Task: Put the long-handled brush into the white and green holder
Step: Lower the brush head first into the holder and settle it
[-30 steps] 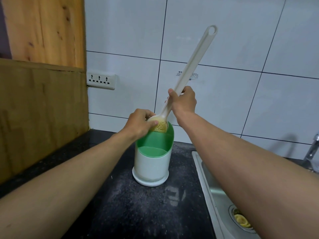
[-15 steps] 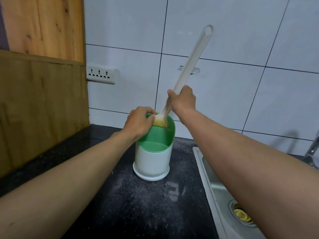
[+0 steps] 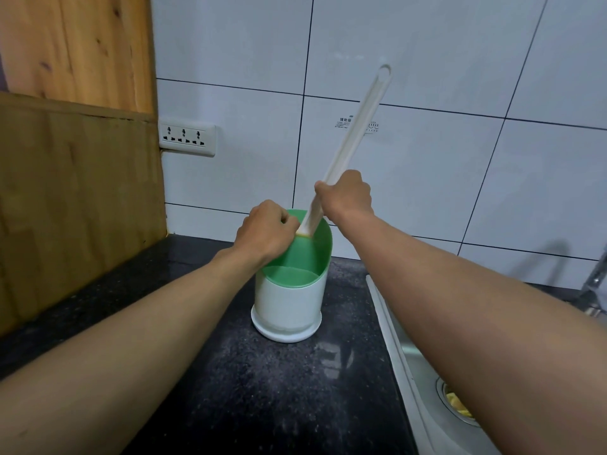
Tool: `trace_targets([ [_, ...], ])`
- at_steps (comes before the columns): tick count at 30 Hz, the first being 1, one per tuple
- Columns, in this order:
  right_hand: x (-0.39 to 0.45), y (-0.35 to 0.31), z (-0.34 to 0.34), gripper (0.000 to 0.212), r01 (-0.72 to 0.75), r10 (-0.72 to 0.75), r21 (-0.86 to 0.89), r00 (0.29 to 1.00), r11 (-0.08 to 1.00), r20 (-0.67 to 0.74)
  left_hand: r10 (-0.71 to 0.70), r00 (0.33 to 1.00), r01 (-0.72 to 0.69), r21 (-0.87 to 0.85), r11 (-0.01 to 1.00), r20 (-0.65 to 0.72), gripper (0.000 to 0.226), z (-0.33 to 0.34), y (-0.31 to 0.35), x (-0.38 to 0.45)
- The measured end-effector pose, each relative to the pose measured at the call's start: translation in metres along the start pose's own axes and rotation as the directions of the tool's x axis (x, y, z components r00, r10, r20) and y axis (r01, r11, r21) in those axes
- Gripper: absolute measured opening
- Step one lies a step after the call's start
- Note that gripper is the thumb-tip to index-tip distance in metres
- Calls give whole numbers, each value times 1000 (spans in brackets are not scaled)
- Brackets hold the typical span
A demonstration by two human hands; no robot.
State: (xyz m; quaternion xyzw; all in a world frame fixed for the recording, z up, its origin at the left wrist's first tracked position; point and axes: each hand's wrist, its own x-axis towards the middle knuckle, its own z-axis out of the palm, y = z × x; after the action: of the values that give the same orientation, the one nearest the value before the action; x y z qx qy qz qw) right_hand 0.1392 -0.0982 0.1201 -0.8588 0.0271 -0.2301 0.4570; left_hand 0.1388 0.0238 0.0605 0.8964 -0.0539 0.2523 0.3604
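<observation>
The white and green holder (image 3: 289, 303) stands upright on the dark counter, near the tiled wall. My right hand (image 3: 346, 195) grips the low part of the long-handled brush (image 3: 354, 126), whose cream handle slants up to the right and ends in a hanging loop. Only a sliver of the brush's yellow head shows at the holder's green rim; the rest is inside. My left hand (image 3: 266, 233) is closed over the holder's back left rim, touching the brush head.
A steel sink (image 3: 423, 366) with a drain strainer lies to the right of the holder. A tap (image 3: 596, 284) stands at the far right. A wooden panel (image 3: 75, 192) walls off the left, and a wall socket (image 3: 187, 139) sits behind.
The brush has gone down into the holder: its yellow head, fully visible above the rim a second ago, is now almost hidden. My right hand lowered with it. My left hand stayed on the rim.
</observation>
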Motion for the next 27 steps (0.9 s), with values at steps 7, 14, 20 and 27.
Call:
trace_targets([
  [7, 1, 2, 3, 23, 4, -4, -48, 1000, 999, 13, 44, 999, -45, 112, 993, 5, 32, 1, 1, -6],
  [14, 3, 8, 8, 25, 4, -3, -66, 1000, 998, 11, 81, 996, -88, 231, 969, 40, 39, 6, 0, -11],
  [20, 1, 12, 12, 27, 8, -5, -72, 999, 997, 44, 66, 995, -82, 267, 960, 68, 49, 10, -2, -10],
  [27, 0, 20, 20, 29, 4, 1, -85, 998, 996, 59, 47, 994, -70, 260, 963, 94, 53, 15, -6, -10],
])
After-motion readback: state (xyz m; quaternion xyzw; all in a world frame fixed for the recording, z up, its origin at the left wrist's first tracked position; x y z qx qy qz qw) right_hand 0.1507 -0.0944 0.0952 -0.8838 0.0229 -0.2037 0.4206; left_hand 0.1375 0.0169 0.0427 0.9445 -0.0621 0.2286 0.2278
